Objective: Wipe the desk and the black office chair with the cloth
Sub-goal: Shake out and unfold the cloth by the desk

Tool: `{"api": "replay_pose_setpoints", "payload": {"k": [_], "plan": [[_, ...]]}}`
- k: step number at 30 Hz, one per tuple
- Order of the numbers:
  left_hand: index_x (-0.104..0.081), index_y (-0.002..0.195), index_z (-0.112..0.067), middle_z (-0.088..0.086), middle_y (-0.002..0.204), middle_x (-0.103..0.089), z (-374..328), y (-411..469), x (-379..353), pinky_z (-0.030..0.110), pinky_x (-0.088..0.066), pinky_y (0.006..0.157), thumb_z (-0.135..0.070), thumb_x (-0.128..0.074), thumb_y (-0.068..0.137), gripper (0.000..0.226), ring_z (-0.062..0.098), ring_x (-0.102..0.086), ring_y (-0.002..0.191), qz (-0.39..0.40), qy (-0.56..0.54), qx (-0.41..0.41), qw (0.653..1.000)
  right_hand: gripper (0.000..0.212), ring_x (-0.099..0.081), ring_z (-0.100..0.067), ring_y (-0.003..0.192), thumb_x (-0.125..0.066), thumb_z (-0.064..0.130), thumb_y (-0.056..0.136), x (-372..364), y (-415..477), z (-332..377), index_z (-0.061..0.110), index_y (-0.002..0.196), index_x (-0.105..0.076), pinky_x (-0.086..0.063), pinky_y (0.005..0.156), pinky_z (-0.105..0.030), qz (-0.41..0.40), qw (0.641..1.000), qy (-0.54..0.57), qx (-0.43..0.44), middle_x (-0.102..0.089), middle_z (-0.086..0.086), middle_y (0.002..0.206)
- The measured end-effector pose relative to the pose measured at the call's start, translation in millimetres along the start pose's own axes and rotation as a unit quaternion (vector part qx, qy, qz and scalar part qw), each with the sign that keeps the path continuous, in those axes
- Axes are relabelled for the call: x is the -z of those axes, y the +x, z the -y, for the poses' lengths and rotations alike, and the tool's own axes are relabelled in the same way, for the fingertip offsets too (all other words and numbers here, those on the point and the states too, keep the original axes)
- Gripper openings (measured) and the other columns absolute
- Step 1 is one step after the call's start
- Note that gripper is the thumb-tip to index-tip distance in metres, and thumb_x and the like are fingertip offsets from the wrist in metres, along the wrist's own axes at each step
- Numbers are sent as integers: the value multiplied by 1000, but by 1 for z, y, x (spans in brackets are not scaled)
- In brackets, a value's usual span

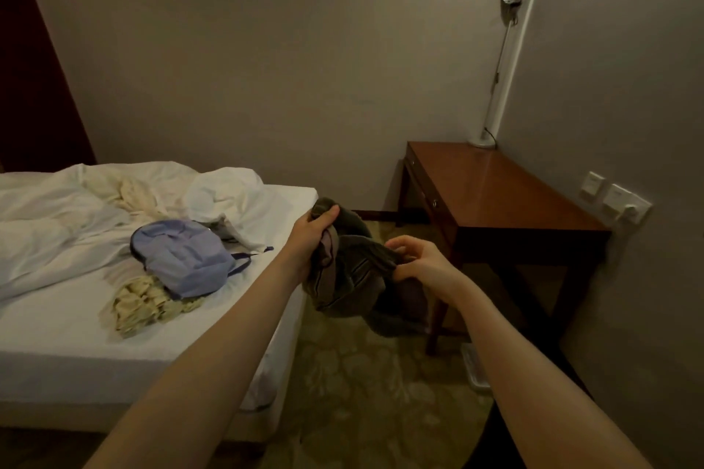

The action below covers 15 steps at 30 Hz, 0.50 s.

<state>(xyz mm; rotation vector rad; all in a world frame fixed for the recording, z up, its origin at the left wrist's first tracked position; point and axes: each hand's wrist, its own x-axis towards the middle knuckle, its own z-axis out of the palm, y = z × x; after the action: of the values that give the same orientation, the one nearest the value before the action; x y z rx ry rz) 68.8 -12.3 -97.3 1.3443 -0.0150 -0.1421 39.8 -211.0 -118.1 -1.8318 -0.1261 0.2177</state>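
Wooden desk (495,194) stands beside the bed (57,335); fingers (329,211) of left hand (312,236) and right hand (423,263) grip cloth (354,278).

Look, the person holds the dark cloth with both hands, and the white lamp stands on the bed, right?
Not quite. In the head view, the left hand and right hand do hold the dark cloth, but the white lamp stands on the desk instead.

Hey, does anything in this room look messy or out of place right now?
The bed is the untidy part: its white bedding is rumpled, a blue backpack lies on it, and crumpled pale yellow fabric sits against the backpack. The desk looks orderly, with a white lamp at its far corner.
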Motion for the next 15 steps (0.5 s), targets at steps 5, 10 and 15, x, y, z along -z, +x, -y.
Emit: {"api": "replay_pose_setpoints", "payload": {"k": [5, 10, 15], "plan": [[-57, 104, -10, 10, 93, -64, -4, 65, -9, 30, -52, 73, -30, -53, 94, 23, 23, -64, 83, 37, 32, -4, 999, 25, -58, -19, 92, -68, -5, 75, 13, 49, -9, 17, 85, -59, -50, 78, -27, 61, 994, -88, -14, -58, -5, 96], [-59, 101, -9, 9, 90, -65, 0, 125, -5, 31, -52, 78, -31, -52, 94, 24, 23, -64, 83, 80, 38, 17, 996, 48, -49, -15, 103, -79, 16, 72, 19, 110, -30, 22, 104, -44, -42, 80, -24, -91, 991, -86, 41, -47, 4, 110], [-58, 98, -10, 7, 86, -64, -9, 192, 7, 26, -53, 71, -31, -50, 95, 23, 20, -64, 80, 135, 54, 48, 988, 44, -54, -5, 98, -60, 12, 90, 18, 177, -20, 21, 132, -47, -48, 71, -10, -58, 995, 10, 75, -55, 4, 113]]}}
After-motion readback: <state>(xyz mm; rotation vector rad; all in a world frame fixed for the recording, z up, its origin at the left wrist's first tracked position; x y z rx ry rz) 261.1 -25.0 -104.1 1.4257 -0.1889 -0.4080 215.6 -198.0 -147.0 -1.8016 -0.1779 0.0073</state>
